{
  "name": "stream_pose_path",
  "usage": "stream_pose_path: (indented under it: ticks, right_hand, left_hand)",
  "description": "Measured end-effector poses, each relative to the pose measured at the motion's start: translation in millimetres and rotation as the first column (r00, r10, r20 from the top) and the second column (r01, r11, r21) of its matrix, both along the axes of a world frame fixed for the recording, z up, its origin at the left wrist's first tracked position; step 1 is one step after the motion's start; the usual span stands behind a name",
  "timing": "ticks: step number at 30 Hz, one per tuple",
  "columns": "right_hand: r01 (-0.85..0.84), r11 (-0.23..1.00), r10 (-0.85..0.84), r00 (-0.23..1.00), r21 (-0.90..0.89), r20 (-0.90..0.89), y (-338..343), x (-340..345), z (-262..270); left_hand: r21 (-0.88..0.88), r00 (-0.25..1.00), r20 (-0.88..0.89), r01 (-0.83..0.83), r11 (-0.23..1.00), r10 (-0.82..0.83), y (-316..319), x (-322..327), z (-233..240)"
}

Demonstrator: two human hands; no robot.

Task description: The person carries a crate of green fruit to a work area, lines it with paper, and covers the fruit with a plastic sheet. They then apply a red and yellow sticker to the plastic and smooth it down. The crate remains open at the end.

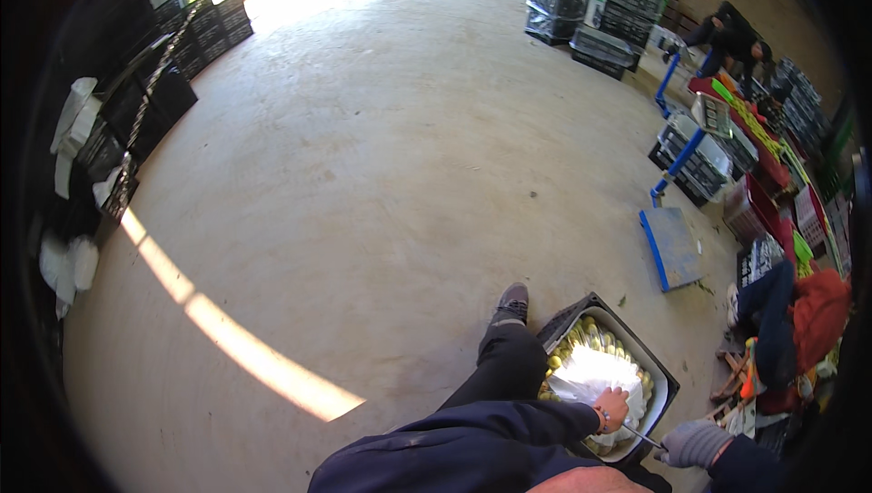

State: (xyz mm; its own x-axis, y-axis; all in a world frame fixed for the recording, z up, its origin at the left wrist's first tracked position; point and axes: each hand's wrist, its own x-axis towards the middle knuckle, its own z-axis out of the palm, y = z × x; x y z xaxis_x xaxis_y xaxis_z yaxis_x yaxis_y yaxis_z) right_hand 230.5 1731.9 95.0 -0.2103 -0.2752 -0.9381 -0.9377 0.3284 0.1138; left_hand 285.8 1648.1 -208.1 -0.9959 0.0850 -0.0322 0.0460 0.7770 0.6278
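In front of me on the floor stands a black plastic crate (655, 359) with a pale liner, filled with round yellow-green produce (599, 337). A crumpled white sheet (591, 376), brightly lit, covers the middle of the load. My left hand (613, 409), bare and with a beaded bracelet, lies on the sheet's near side; whether its fingers grip the sheet is unclear. Just beyond the crate's right side, my right hand (684, 444) wears a grey knit glove and holds a thin metal rod (640, 436). The rod slants over the crate rim toward my left wrist, which hides its far end.
A blue floor scale (671, 247) stands right of the crate. Behind it are red baskets (749, 208) and wrapped crates (691, 155). One person (811, 322) sits at right, another (729, 43) bends farther back. Black crates (211, 33) line the left wall.
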Motion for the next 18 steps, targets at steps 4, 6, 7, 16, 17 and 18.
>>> stream_pose_path:
  ticks: [4, 6, 7, 16, 17, 18]
  right_hand:
    - [-0.022, 1.0, 0.022, 0.999, 0.009, -0.023, -7.3, 5.9, 24.0]
    - [-0.028, 0.999, 0.028, 0.999, -0.015, -0.042, -12.5, 9.1, 35.3]
    - [-0.036, 0.999, 0.035, 0.999, -0.01, -0.036, -15.4, 10.2, 40.1]
    - [-0.055, 0.999, 0.055, 0.998, -0.002, 0.01, -39.3, -2.4, 59.2]
    - [-0.069, 0.995, 0.067, 0.997, 0.065, 0.039, -42.1, -7.6, 60.3]
    - [-0.057, 0.997, 0.055, 0.997, 0.046, 0.048, -43.5, -11.9, 61.4]
  left_hand:
    - [0.037, 1.0, 0.001, -0.02, 0.999, 0.02, -0.9, -0.3, 15.6]
    - [0.049, 1.0, 0.005, -0.013, 0.999, 0.013, -1.9, -1.0, 20.9]
    - [0.063, 1.0, 0.003, -0.026, 0.998, 0.026, -2.3, -1.5, 22.6]
    - [0.087, 0.997, 0.058, -0.045, 0.995, 0.04, 5.2, -15.3, 18.7]
    - [0.082, 0.997, 0.068, -0.05, 0.995, 0.044, 6.3, -17.4, 17.4]
    - [0.099, 0.996, 0.071, -0.061, 0.993, 0.054, 6.9, -19.2, 16.2]
